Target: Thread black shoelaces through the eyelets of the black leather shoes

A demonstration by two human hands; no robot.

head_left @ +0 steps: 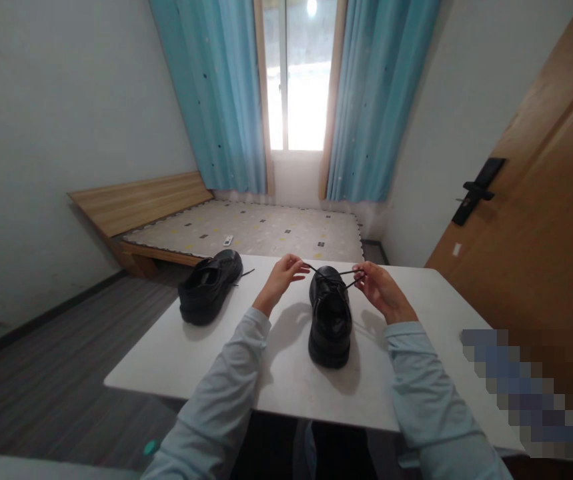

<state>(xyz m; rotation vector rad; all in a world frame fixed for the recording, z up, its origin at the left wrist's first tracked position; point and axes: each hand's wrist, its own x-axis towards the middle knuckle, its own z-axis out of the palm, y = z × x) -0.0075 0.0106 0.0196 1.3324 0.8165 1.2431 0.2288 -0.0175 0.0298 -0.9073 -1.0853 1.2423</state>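
A black lace-up shoe (330,333) stands upright on the white table (291,390), its toe pointing away from me. To its left, my left hand (286,273) pinches one end of the black shoelace (349,272) between thumb and finger. My right hand (379,287), on the other side, is closed on the lace too, with two strands running from the shoe to its fingers. Both hands are raised a little above the tabletop. The second black shoe (210,287) rests near the table's left edge, a loose lace end sticking out to its right.
Beyond the table is a bed with a patterned mattress (256,227), a small white remote-like object (229,240) lying on it. A wooden door (541,200) with a black handle is at the right. A blurred-out patch (526,393) covers the table's right side.
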